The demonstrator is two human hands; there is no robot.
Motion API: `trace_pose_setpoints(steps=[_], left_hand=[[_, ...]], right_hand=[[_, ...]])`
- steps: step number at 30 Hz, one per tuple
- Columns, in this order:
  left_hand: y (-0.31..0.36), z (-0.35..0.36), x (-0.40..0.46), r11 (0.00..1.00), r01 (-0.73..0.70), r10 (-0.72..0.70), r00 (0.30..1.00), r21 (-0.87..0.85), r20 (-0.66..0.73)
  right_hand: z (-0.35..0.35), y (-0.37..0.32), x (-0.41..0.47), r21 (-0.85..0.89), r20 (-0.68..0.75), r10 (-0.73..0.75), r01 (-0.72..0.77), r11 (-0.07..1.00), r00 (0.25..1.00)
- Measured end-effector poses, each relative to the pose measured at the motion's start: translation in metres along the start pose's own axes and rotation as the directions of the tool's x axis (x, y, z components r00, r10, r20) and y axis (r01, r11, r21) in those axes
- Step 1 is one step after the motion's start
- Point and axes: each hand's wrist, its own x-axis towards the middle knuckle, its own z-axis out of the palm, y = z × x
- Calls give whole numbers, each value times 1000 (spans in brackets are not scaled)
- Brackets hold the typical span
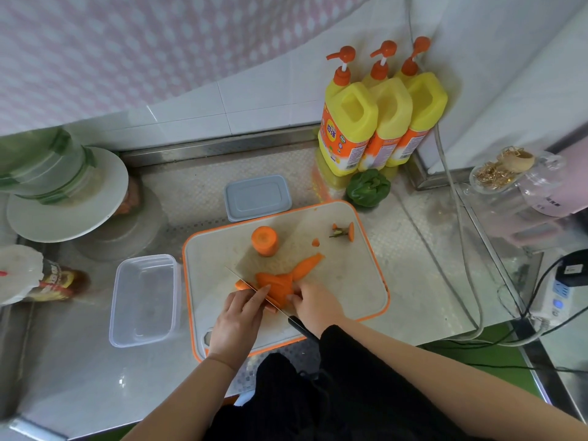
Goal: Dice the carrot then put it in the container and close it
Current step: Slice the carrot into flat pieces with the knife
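Fingers [254, 297] of the left hand [237, 319] are being laid straight along the knife [270, 300] blade, while carrot slices [275, 286] are being pinched by the right hand [313, 302].

The slices are being kept mid-board on the orange-rimmed cutting board [350, 275], with a carrot stump [264, 240] standing behind. The open container [143, 300] is being left just beside the board's left edge, its grey lid [257, 197] behind. Detergent bottles [378, 113] and a green pepper [368, 187] are crowding the back corner.

Orange carrot slices [276, 284] lie mid-frame on the board, a stubby carrot chunk [264, 240] upright just above them. The clear container [143, 300] sits open at left; its grey lid [257, 197] lies flat above centre.
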Motion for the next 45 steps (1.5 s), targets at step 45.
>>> trace_pose_setpoints(steps=[45], left_hand=[[9, -4, -1, 998, 65, -66, 995, -14, -75]], right_hand=[[-15, -22, -41, -360, 198, -218, 278, 891, 956]])
